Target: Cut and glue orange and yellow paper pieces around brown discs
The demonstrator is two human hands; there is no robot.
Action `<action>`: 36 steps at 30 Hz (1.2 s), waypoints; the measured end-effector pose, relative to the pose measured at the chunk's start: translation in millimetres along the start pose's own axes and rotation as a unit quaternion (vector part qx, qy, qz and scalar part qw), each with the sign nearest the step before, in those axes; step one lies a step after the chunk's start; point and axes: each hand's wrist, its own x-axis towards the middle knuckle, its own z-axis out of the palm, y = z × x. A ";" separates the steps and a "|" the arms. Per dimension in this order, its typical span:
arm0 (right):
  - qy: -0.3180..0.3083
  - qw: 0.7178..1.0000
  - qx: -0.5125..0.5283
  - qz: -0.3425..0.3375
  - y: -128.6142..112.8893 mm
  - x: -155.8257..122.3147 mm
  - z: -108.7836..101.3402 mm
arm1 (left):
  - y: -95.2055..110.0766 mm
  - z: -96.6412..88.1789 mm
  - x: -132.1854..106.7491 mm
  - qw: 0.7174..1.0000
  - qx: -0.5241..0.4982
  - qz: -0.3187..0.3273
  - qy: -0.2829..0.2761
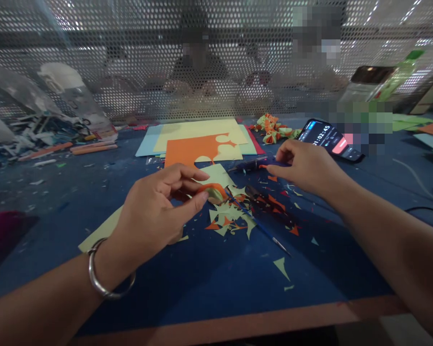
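My left hand (162,206) is closed, pinching a small folded or curved piece of orange and pale green paper (214,192) between thumb and fingers. To the right, my right hand (308,166) has its thumb and fingers closed around the back end of a dark blue pen-like tool (248,166) lying on the table. A bit of orange shows by the thumb tip. Below the hands lies a thin blue stick with a silver tip (263,223), slanting beside a heap of pale green and orange paper scraps (231,216). Dark scissors-like handles (260,197) lie in shadow there.
An orange sheet with cut-outs (182,149) rests on stacked coloured paper (147,142). Behind are folded paper pieces (270,127) and a phone (332,139). Bottles (72,96) and chalk-like sticks (94,148) stand left. A perforated metal screen (231,62) closes the back.
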 end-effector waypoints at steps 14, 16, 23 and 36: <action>0.024 0.992 -0.099 -0.078 -19.9 -16.5 -4.8 | -2.5 2.2 1.4 1.000 -0.010 0.007 -0.021; 0.029 0.993 -0.025 -0.112 -35.0 -26.1 -8.7 | -2.1 3.3 1.1 0.999 -0.017 0.006 -0.027; -0.082 0.936 0.174 -0.293 -72.9 -58.0 -6.2 | 4.8 7.0 0.7 0.999 -0.033 0.002 -0.039; -0.072 0.926 0.130 -0.347 -73.2 -63.3 3.5 | 8.7 13.4 -2.4 0.985 -0.148 -0.058 -0.062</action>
